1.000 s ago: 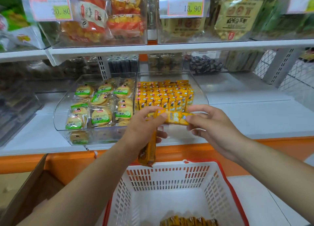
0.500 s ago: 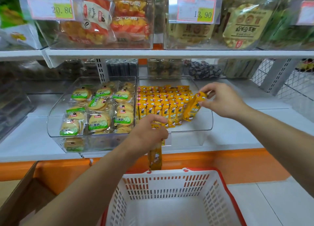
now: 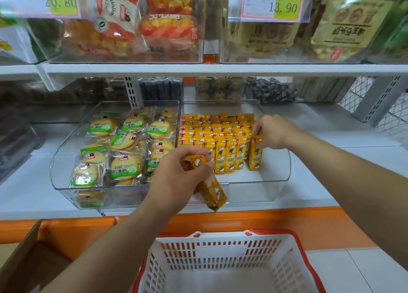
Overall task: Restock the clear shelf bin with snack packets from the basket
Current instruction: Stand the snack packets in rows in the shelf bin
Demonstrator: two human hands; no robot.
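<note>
One yellow packet (image 3: 255,153) upright (right hand (image 3: 272,131)).

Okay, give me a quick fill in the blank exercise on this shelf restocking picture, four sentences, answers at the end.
The right hand stands a yellow packet at the ____ end of the front row in the clear bin.
The left hand grips spare packets; the white basket below has a ____ rim.
The neighbouring bin holds round biscuits with ____ labels.
The price tag above the clear bin reads ____.
Missing words: right; red; green; 13.90.
</note>
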